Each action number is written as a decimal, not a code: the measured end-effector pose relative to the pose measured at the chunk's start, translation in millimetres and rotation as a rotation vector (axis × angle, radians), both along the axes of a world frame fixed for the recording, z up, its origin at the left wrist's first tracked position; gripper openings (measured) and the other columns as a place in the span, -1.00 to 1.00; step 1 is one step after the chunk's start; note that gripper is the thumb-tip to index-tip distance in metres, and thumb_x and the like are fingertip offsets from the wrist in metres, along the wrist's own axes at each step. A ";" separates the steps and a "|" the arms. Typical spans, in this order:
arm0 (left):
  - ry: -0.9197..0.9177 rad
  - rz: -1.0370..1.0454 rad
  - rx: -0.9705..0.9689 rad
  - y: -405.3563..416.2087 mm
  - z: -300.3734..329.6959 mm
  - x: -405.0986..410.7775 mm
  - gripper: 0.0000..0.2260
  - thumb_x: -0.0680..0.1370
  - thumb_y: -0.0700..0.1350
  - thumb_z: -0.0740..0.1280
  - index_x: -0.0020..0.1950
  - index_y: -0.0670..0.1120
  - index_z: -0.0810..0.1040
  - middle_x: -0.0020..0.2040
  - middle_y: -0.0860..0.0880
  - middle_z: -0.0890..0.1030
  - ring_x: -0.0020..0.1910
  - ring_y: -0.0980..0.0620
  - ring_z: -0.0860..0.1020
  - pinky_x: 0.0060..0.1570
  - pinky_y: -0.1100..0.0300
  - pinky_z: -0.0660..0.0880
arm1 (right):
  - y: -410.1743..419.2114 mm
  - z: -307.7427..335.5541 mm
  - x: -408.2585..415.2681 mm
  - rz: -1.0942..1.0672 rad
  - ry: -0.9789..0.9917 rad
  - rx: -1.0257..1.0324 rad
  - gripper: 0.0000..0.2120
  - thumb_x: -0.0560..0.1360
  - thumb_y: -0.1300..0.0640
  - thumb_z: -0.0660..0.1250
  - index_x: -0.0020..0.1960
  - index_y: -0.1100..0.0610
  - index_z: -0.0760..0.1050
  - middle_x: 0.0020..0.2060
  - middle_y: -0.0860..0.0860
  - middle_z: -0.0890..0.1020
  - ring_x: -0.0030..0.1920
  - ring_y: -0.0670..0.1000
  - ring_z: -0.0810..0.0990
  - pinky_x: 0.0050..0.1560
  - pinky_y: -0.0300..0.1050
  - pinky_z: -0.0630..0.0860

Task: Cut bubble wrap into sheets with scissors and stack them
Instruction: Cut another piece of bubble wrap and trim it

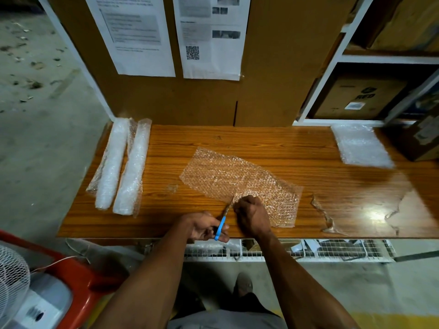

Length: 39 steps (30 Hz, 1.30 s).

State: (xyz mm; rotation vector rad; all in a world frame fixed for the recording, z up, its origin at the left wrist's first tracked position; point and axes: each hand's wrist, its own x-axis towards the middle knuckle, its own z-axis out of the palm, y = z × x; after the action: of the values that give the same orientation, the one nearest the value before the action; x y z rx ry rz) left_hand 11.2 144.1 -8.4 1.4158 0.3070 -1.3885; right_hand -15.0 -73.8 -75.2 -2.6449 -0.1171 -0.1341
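Lower left corner: fan (10, 279) grille against a red frame (78, 276). Left end of table (308, 148): two rolls (120, 166) of bubble wrap lying side by side, touching, running from the back edge toward the front. Small clear scrap (172, 187) just right of the rolls.

Bottom centre: left hand (202, 226) gripping scissors (222, 222) (blue handles), fingers curled through and round the handles, blades pointing up and slightly right to the near edge of the sheet (240, 180); blades nearly together, exact gap too small to tell. Right hand (251, 216) just beside the blades, fingers curled, pinching the sheet's edge at the cut. Sheet lying flat at centre of frame, slanting from upper left to lower right, lower right corner near the table's front edge.

Right of the sheet: thin clear offcut (325, 217) near the front edge, apart from the sheet. Upper right: stack (361, 146) of cut sheets at the back of the table, beside a box (418, 141). Behind: cardboard (273, 67) with two papers (171, 36) taped on.
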 end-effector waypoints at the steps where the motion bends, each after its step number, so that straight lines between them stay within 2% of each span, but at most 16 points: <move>1: 0.015 -0.021 -0.004 0.1 -1.1 1.6 -0.75 0.62 -0.19 0.41 0.21 -0.34 0.60 0.13 -0.27 0.70 -0.02 -0.01 0.71 -0.46 0.39 0.43 | -0.7 0.3 -0.5 0.008 -0.002 0.002 -0.88 0.58 0.11 0.42 0.08 0.04 0.71 0.11 0.02 0.66 0.04 0.07 0.58 -0.11 -0.07 0.55; 5: 0.045 -0.067 0.002 -1.9 -6.1 7.4 -0.64 0.63 -0.16 0.40 0.31 -0.39 0.53 0.19 -0.28 0.68 0.17 -0.06 0.66 -0.44 0.39 0.46 | -6.3 -1.0 -0.5 0.057 0.010 0.010 -0.84 0.62 0.02 0.37 0.04 0.04 0.70 0.12 0.02 0.64 0.09 0.07 0.54 -0.02 -0.12 0.46; 8: 0.036 -0.088 0.017 -5.9 -2.1 7.2 -0.67 0.65 -0.13 0.38 0.27 -0.38 0.55 0.12 -0.24 0.71 -0.10 0.04 0.74 -0.44 0.40 0.46 | -8.5 0.3 -0.6 0.044 0.005 0.104 -0.76 0.67 -0.07 0.27 0.07 0.05 0.63 0.06 0.01 0.61 0.04 0.04 0.54 0.00 -0.05 0.53; 10: 0.033 -0.081 0.025 -7.0 -3.1 8.1 -0.73 0.65 -0.13 0.38 0.20 -0.33 0.59 0.14 -0.23 0.71 -0.11 0.03 0.74 -0.44 0.40 0.47 | -8.5 6.0 1.0 -0.031 0.039 0.125 -0.81 0.67 -0.04 0.28 0.18 0.04 0.53 0.12 0.02 0.55 0.06 0.04 0.54 0.02 0.00 0.56; 12: 0.030 -0.070 0.031 -7.8 -4.2 8.6 -0.72 0.63 -0.11 0.41 0.18 -0.32 0.60 0.18 -0.25 0.70 -0.08 0.03 0.73 -0.43 0.39 0.49 | -9.6 7.9 5.9 -0.101 0.091 0.046 -0.66 0.65 -0.10 0.31 0.36 0.01 0.44 0.30 0.04 0.49 0.23 0.08 0.49 0.23 0.10 0.53; 13: 0.026 -0.063 0.035 -8.4 -5.4 9.3 -0.70 0.63 -0.10 0.41 0.19 -0.33 0.59 0.17 -0.25 0.70 -0.10 0.03 0.73 -0.43 0.39 0.51 | -11.1 8.1 8.8 -0.102 0.136 -0.014 -0.52 0.64 -0.17 0.30 0.49 0.00 0.36 0.44 0.07 0.42 0.38 0.13 0.42 0.39 0.18 0.44; 15: 0.015 -0.047 0.043 -11.2 -5.8 9.4 -0.69 0.63 -0.10 0.41 0.20 -0.34 0.59 0.12 -0.25 0.71 -0.18 0.05 0.73 -0.45 0.39 0.52 | -13.4 7.9 13.4 -0.043 0.253 -0.134 -0.26 0.66 -0.27 0.20 0.70 -0.01 0.03 0.68 0.07 0.07 0.65 0.20 0.07 0.64 0.29 0.03; 16: 0.008 -0.041 0.051 -12.8 -5.2 9.1 -0.70 0.64 -0.10 0.40 0.20 -0.33 0.59 0.10 -0.25 0.71 -0.22 0.06 0.72 -0.45 0.38 0.52 | -13.3 7.5 14.2 -0.008 0.310 -0.176 -0.21 0.67 -0.30 0.14 0.72 -0.02 -0.14 0.70 0.05 -0.13 0.68 0.19 -0.13 0.62 0.30 -0.17; 17: -0.001 -0.036 0.059 -14.4 -4.3 8.8 -0.70 0.64 -0.09 0.39 0.19 -0.33 0.59 0.09 -0.25 0.72 -0.23 0.07 0.71 -0.45 0.38 0.52 | -13.4 5.4 13.9 0.017 0.358 -0.207 -0.20 0.68 -0.33 0.06 0.71 -0.05 -0.26 0.67 0.04 -0.27 0.66 0.19 -0.27 0.59 0.30 -0.29; 20: -0.026 -0.022 0.080 -16.4 -5.5 8.5 -0.76 0.65 -0.10 0.38 0.15 -0.29 0.62 0.02 -0.22 0.74 -0.23 0.07 0.72 -0.44 0.38 0.50 | -13.3 1.5 10.8 0.049 0.448 -0.244 -0.23 0.67 -0.38 -0.13 0.67 -0.07 -0.41 0.62 0.05 -0.43 0.62 0.21 -0.42 0.55 0.35 -0.40; 25: -0.112 0.027 0.141 -16.4 -13.2 9.4 -0.82 0.64 -0.20 0.39 0.16 -0.30 0.63 0.08 -0.24 0.72 -0.09 -0.02 0.72 -0.52 0.38 0.46 | -12.8 4.3 11.8 0.057 0.497 -0.249 -0.19 0.65 -0.43 -0.17 0.66 -0.04 -0.44 0.60 0.06 -0.47 0.59 0.22 -0.48 0.49 0.34 -0.48; 29: -0.158 0.024 0.172 -17.2 -13.5 11.7 -0.85 0.62 -0.26 0.39 0.13 -0.33 0.61 0.03 -0.23 0.73 -0.18 0.01 0.72 -0.55 0.39 0.40 | -12.0 4.0 13.0 0.058 0.511 -0.252 -0.15 0.63 -0.46 -0.16 0.66 -0.01 -0.43 0.60 0.06 -0.48 0.59 0.22 -0.48 0.54 0.40 -0.42; 31: -0.142 0.035 0.179 -16.7 -13.7 14.3 -0.87 0.62 -0.24 0.40 0.10 -0.31 0.63 -0.02 -0.21 0.74 -0.26 0.06 0.71 -0.55 0.39 0.40 | -11.7 4.2 13.0 0.052 0.518 -0.244 -0.14 0.62 -0.46 -0.16 0.67 0.01 -0.43 0.60 0.06 -0.47 0.60 0.22 -0.48 0.55 0.40 -0.40; 35: -0.075 -0.019 0.139 -17.9 -11.3 20.6 -0.83 0.62 -0.18 0.41 0.11 -0.27 0.65 0.06 -0.21 0.73 -0.36 0.16 0.66 -0.54 0.41 0.41 | -11.5 6.2 14.2 0.045 0.538 -0.265 -0.12 0.61 -0.48 -0.17 0.66 0.02 -0.44 0.59 0.06 -0.48 0.59 0.22 -0.48 0.56 0.40 -0.39; 37: -0.037 -0.040 0.111 -19.6 -9.3 23.8 -0.77 0.63 -0.11 0.40 0.14 -0.28 0.65 0.07 -0.20 0.73 -0.35 0.16 0.67 -0.52 0.42 0.43 | -10.7 7.1 14.2 0.046 0.545 -0.263 -0.11 0.61 -0.48 -0.16 0.65 0.03 -0.45 0.59 0.06 -0.48 0.59 0.22 -0.48 0.55 0.40 -0.39; 39: -0.022 -0.081 0.108 -22.3 -10.3 28.0 -0.64 0.63 -0.01 0.41 0.23 -0.29 0.62 0.10 -0.18 0.73 -0.25 0.15 0.69 -0.47 0.42 0.46 | -10.7 8.0 13.3 0.048 0.543 -0.267 -0.12 0.63 -0.46 -0.15 0.65 0.04 -0.45 0.59 0.06 -0.48 0.58 0.22 -0.49 0.55 0.39 -0.40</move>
State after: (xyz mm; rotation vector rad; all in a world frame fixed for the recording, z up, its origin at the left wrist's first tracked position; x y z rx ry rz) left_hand 39.2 121.8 -18.7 1.5458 0.3172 -1.4387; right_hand -1.7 -84.5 -67.2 -2.8325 -0.0154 0.6538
